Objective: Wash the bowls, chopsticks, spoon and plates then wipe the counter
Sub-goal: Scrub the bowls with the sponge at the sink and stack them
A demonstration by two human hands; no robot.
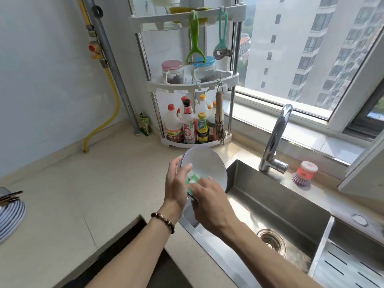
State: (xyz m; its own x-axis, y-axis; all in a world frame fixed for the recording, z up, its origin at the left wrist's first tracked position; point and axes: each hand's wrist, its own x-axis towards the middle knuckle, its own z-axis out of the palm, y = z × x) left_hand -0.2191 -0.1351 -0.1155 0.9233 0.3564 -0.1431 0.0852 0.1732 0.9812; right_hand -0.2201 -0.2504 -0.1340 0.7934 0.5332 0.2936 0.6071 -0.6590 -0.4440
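A white bowl with a blue rim (207, 163) is tilted on edge over the left rim of the steel sink (280, 204). My left hand (176, 183) grips its left rim, thumb inside. My right hand (209, 202) presses a green and white sponge (192, 179) against the bowl's inner face. At the far left edge a blue-striped plate (10, 217) lies on the counter (83, 183) with dark chopsticks (10, 197) resting across it.
A chrome faucet (276, 138) stands behind the sink, and a red and purple dish brush (304, 173) sits beside it. A corner rack with sauce bottles (191, 125) stands behind the bowl. A drain rack (349, 262) fills the sink's right side.
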